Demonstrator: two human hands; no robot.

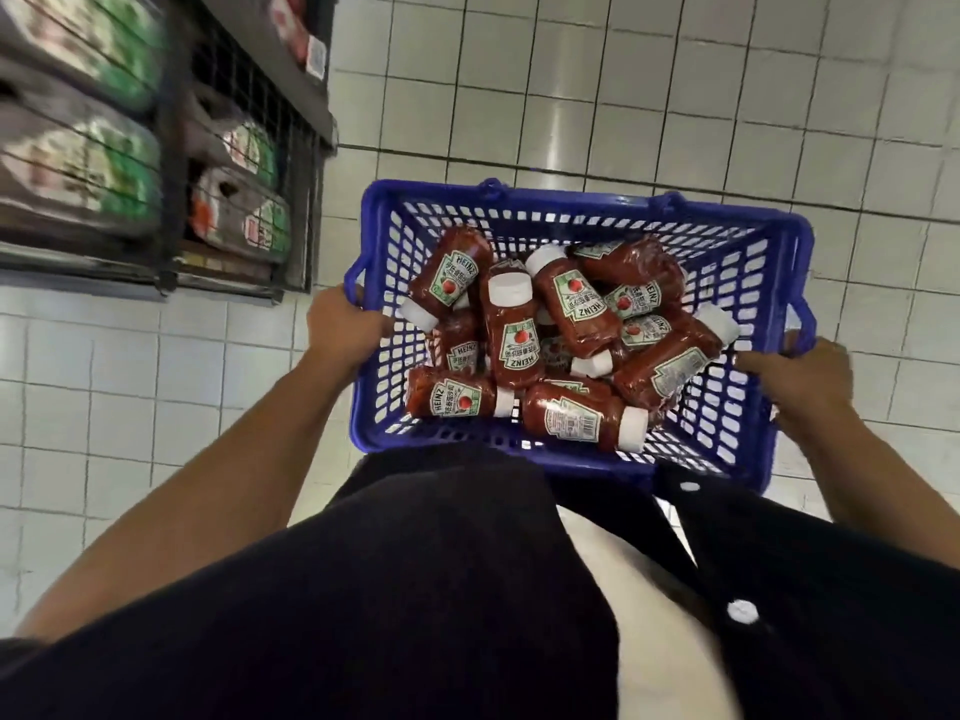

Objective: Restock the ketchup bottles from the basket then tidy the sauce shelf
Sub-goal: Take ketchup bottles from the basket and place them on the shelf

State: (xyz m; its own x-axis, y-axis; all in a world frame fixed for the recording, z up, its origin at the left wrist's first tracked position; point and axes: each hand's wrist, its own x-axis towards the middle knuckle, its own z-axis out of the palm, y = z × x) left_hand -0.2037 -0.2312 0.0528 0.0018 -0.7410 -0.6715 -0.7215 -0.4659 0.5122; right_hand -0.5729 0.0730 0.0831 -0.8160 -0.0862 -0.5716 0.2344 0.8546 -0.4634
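1. Directly below the camera, a blue plastic basket (582, 210) with lattice walls is held in front of the person's body, above a floor of pale square tiles (675, 96).
2. The left hand (340, 324) grips the basket's left rim, its fingers curled over the edge by a small loop handle.
3. The right hand (797, 381) grips the right rim, fingers wrapped over the edge.
4. Inside the basket lie the ketchup bottles (511, 335), red with white caps and green-edged labels, piled loosely on their sides and pointing in different directions; several overlap one another.
5. One bottle near the front wall shows its barcode side (571, 419), its cap pointing right.
6. To the left stands a dark wire-fronted shelf unit (171, 148) with blurred green-and-white packaged goods (244, 220) behind the mesh.
7. The person wears a dark buttoned garment (415, 589) with white buttons, open over something pale.
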